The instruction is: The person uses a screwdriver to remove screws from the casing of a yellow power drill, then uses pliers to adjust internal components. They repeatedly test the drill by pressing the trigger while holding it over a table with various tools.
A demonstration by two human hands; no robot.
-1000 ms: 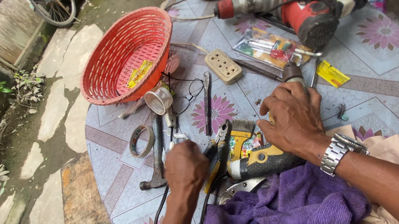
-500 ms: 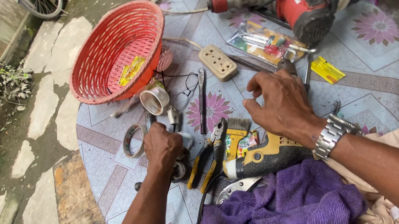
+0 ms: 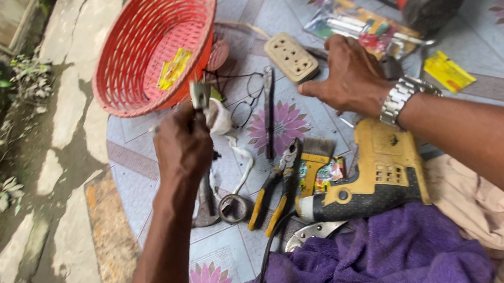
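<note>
Fingers of the left hand [image 3: 183, 148], flat on the table [image 3: 500, 60] half a second earlier, had closed round a small metal tool [image 3: 199, 93] and lifted it beside the red basket [image 3: 155, 41]. The right hand [image 3: 345, 76] had left the yellow drill [image 3: 375, 175], fingers loosely spread, holding nothing. Dull grey, narrow, the tool stood upright.

Left hand [image 3: 183, 148] fisted (knuckles up); right hand [image 3: 344, 77] spread, palm down.
</note>
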